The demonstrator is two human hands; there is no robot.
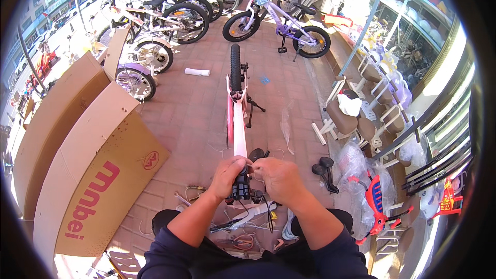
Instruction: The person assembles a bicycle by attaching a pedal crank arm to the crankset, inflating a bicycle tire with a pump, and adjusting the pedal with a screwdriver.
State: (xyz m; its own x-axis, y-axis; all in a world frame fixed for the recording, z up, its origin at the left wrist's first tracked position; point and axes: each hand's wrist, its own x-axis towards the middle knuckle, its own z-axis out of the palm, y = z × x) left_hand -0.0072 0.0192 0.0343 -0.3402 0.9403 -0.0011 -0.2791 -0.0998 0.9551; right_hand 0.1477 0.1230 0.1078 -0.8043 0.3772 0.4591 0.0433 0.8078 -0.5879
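Observation:
A child's bicycle (238,129) with a white and pink frame stands between my legs, its rear wheel (235,67) pointing away from me. At its near end is a black handlebar stem (240,188). My left hand (226,176) is closed around the top of that stem from the left. Just right of it, my right hand (279,180) has its fingers pinched together close to the left thumb. Whatever lies in that pinch is too small or hidden to make out. Dark cables hang below the hands, near a white and silver part (253,216) lower down.
Large cardboard boxes (111,191) stand at left. Rows of parked bicycles (186,20) fill the back, with a purple bicycle (284,23) farther right. Black pedals (325,173), plastic wrap (354,160) and brown seats (343,116) lie along the right. Tools and cables (243,242) are at my feet.

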